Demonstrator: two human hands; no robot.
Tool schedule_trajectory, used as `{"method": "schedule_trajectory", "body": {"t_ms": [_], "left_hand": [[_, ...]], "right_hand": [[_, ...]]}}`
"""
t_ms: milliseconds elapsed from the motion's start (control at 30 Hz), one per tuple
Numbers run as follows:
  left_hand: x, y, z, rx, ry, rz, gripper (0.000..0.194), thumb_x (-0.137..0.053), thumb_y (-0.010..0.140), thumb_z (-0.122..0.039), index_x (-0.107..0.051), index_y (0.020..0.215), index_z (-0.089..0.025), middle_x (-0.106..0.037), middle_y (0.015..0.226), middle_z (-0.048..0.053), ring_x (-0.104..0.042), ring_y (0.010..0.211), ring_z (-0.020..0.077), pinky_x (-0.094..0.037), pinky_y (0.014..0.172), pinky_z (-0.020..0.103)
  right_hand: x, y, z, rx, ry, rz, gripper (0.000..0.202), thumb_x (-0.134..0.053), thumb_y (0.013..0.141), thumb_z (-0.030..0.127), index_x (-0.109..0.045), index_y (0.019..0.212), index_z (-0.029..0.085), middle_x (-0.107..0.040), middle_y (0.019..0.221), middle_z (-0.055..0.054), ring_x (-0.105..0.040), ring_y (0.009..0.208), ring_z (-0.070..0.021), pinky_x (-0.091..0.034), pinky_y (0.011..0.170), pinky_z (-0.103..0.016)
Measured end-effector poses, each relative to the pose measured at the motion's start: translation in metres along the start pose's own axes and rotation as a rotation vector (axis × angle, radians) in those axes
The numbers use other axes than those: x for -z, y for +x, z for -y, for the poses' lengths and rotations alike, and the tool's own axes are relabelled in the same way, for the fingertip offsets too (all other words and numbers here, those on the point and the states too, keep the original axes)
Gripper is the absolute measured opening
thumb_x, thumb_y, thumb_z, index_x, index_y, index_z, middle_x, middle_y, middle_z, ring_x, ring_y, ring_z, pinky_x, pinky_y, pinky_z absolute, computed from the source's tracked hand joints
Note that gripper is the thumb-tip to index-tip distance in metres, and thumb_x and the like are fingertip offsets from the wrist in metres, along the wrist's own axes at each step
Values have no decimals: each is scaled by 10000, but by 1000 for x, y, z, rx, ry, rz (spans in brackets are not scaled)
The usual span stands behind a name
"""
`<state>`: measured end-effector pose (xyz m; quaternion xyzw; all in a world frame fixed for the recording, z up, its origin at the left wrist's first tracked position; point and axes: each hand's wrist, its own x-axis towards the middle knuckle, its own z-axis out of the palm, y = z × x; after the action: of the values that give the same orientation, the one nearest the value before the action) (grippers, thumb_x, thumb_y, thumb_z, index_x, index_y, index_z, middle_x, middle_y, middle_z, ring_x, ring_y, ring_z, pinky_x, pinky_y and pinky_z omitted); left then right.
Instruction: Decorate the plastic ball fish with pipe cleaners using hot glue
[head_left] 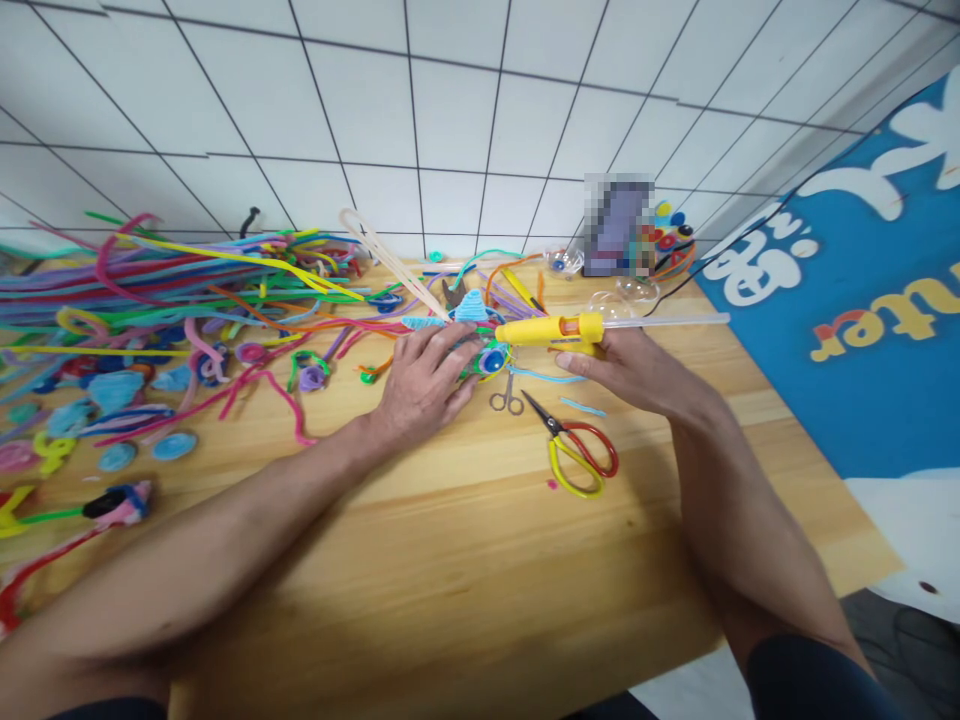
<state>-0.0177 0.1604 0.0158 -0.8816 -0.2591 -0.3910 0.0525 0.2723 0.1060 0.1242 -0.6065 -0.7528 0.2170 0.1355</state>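
My right hand is wrapped round the grip of a yellow hot glue gun. A long clear glue stick sticks out of its back end, to the right. The gun's nozzle points left, close above a small coiled pipe-cleaner piece in green and blue. My left hand lies over this piece with curled fingers and holds it against the table; part of it is hidden under the fingers. Right behind the fingertips shows a light-blue pipe-cleaner shape.
Small scissors and larger red-and-yellow-handled scissors lie in front. Pipe cleaners and coiled pieces crowd the left side. Pliers lie behind my left hand. At the back right stands a blurred-out device; a black cable runs beside it.
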Motion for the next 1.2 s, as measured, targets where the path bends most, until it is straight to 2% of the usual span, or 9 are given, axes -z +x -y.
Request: {"method": "schedule_trajectory", "body": {"t_ms": [467,700,933,1200], "left_hand": [[-1,-2,1,46,-13,42,406,-630,1030,-302,-600,1429,-233,-663,1474,150,-569,1324,330,-458,1040,491],[-1,-1,1,18,2,2,390,-626,1036,-294,-606,1419,-223,-671,1452,147,-576,1293,322,-461,1014,477],[-1,-1,1,15,2,10,405,-628,1036,-296,-590,1432,-223,-668,1458,154,-578,1308,325,-465,1021,487],[0,0,1,-1,19,5,408,-636,1030,-285,-578,1427,-212,-676,1442,159,-586,1299,327,-472,1010,481]], "right_hand": [[-1,1,-1,4,-3,-7,369,-560,968,544,-656,866,202,-597,734,-13,-521,673,-179,-412,630,-304],[0,1,2,1,-5,-12,369,-554,954,539,-586,789,211,-562,709,-3,-499,652,-160,-393,619,-298],[0,1,0,-10,-16,0,362,-559,967,532,-647,854,200,-582,730,-8,-510,674,-171,-402,630,-301],[1,0,2,-19,-17,2,363,-558,957,532,-597,797,209,-549,709,0,-497,661,-166,-384,626,-305]]}}
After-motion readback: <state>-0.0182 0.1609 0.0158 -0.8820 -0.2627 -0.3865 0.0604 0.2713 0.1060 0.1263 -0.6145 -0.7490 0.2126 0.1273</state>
